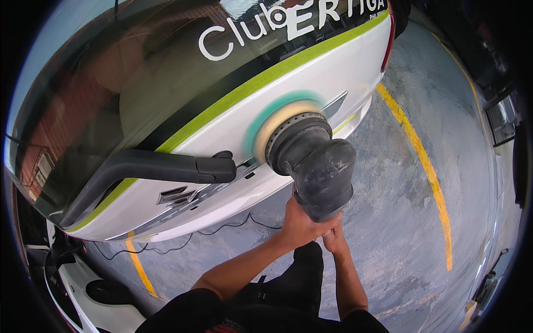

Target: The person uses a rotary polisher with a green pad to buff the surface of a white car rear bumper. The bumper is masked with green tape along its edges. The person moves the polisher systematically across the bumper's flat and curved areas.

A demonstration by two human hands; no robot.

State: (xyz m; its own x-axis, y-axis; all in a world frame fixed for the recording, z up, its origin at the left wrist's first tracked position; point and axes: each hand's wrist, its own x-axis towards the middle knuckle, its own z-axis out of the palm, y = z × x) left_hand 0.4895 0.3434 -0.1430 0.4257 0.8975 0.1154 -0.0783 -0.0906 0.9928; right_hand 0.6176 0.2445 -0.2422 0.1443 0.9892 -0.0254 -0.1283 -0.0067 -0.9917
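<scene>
Both my hands are on a black electric polisher. Its round foam pad, cream with a blurred green rim, lies against the white tailgate of a car. My left hand grips the body from below and its left side, the fingers partly hidden by the tool. Just to the right, my right hand is closed around the rear of the polisher, also partly covered. A green tape strip runs along the tailgate below the dark rear window.
The black rear wiper sticks out left of the pad. Near it are a chrome emblem and trim. A thin black cable trails over the grey floor, which has yellow lines. Another white vehicle stands at lower left.
</scene>
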